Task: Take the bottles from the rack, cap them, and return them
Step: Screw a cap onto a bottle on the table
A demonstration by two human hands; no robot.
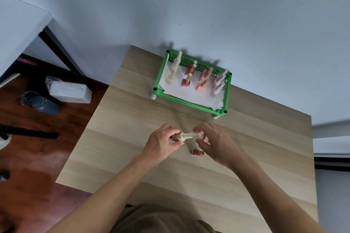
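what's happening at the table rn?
A person is working on a cream bottle held sideways above the wooden table. The left hand has a grip on its body, while the right hand is at the clear cap end, fingers loosely around it. A small red bottle lies on the table just under the right hand. The green rack by the wall holds rows of cream, red, peach and pink bottles.

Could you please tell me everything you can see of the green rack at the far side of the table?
The green plastic lattice-walled rack stands on short white feet on the light wooden table, against the pale wall. White paper lines its floor. Small bottles stand upright inside in four rows: cream, red, salmon and pale pink. Neither hand touches it.
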